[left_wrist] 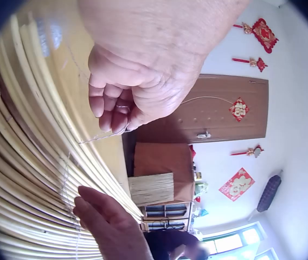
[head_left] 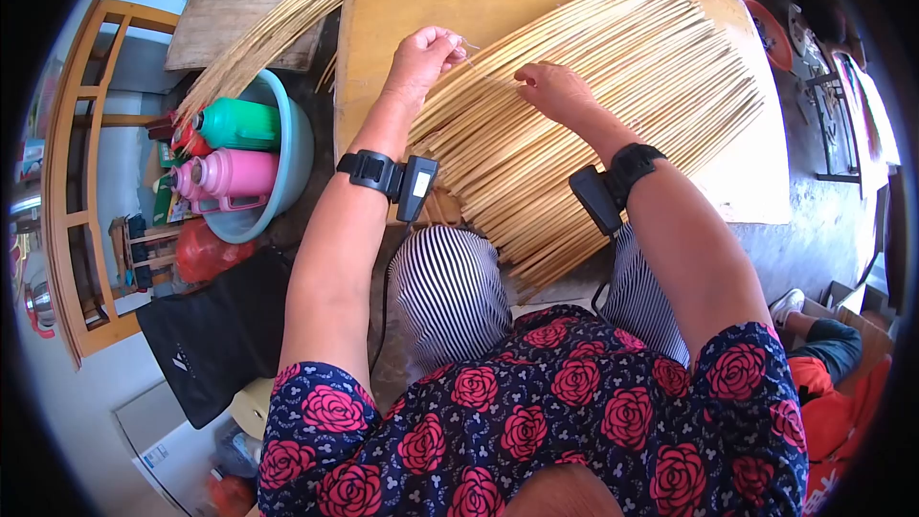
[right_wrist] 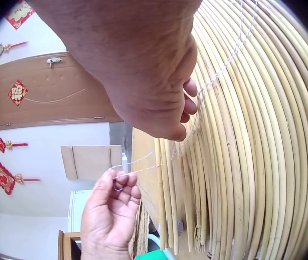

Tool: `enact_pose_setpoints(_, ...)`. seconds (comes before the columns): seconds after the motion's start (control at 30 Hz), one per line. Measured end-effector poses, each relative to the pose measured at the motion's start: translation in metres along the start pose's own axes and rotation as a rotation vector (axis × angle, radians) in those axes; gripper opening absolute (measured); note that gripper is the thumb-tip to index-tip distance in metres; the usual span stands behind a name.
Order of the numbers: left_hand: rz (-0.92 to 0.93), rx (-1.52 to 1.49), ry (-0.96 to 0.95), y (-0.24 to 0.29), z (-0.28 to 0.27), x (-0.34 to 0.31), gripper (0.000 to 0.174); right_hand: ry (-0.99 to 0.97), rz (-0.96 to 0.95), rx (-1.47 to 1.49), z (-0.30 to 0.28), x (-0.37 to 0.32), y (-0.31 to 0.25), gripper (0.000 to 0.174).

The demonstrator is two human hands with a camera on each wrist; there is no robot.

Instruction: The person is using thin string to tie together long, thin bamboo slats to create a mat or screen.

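My left hand (head_left: 423, 62) pinches a thin pale string (left_wrist: 102, 137) between thumb and fingers, just beyond the mat's edge. The string also loops around the fingers and runs to the outermost stalks. Beneath both hands lies a mat of long straw-coloured stalks (head_left: 593, 124), side by side, with twisted string (right_wrist: 219, 73) crossing them. Low over the stalks near that edge, my right hand (head_left: 558, 91) has loosely bent fingers, its fingertips right at the string line. No stalk shows in its grasp.
A wooden board (head_left: 383, 14) supports the mat across my knees. To the left, a bundle of loose stalks (head_left: 278, 29) leans over a light-blue basin (head_left: 299, 153) with a green thermos (head_left: 239, 124) and pink thermoses (head_left: 239, 175). A person's leg (head_left: 831, 349) shows at the lower right.
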State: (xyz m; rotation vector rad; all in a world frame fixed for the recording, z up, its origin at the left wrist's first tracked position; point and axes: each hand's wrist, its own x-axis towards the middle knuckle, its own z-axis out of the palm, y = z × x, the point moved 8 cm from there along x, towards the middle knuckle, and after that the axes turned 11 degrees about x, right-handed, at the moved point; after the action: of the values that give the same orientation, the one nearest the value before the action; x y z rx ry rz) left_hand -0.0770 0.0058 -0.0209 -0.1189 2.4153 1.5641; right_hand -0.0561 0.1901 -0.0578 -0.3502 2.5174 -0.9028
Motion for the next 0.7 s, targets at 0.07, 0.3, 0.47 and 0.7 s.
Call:
enact_pose_setpoints(0.07, 0.058, -0.029, -0.041, 0.018, -0.001, -0.007, 0.018, 0.081, -0.032, 0.029, 0.001, 0.003, -0.003, 0.039)
enact_pose_setpoints(0.3, 0.185, -0.149, -0.069, 0.052, -0.003, -0.013, 0.018, -0.005, -0.011, 0.121, 0.011, 0.019, -0.011, 0.038)
enact_pose_setpoints(0.47, 0.215, -0.15, -0.021, 0.058, -0.019, -0.016, 0.016, 0.07, 0.045, 0.181, 0.008, 0.021, -0.005, 0.038)
enact_pose_setpoints(0.7, 0.168, 0.014, 0.153, 0.045, -0.046, -0.011, 0.016, 0.077, 0.054, 0.09, 0.011, 0.021, -0.005, 0.04)
